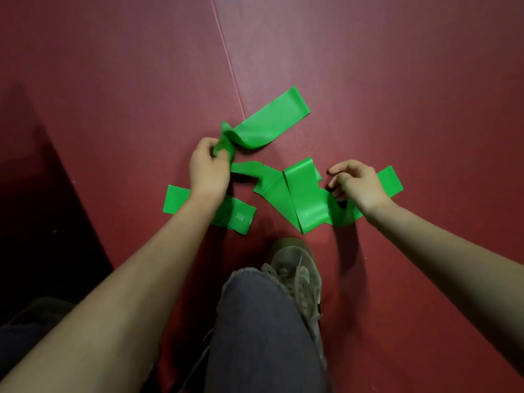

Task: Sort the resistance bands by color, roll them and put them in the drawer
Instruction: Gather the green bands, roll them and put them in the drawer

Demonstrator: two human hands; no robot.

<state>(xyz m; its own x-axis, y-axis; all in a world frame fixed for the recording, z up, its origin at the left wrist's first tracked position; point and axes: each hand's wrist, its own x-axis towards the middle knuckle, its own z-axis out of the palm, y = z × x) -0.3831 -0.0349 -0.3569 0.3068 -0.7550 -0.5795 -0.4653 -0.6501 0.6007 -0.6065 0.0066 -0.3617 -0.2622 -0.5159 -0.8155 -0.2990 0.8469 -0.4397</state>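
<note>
On the red mat (368,80), glossy green bands (297,194) lie crumpled and twisted; the left hand (208,165) pinches one band's (266,123) bunched end; the right hand (357,182) hovers, fingers loosely curled, gripping nothing.

We see the left hand (208,168) pinching the crumpled end of the far green band (269,120) on the red mat (397,80), the right hand (358,184) curled, grip unclear, over the folded green band (300,197), another flat green band (241,218) under the left forearm, a sneaker (295,268) just below.
</note>
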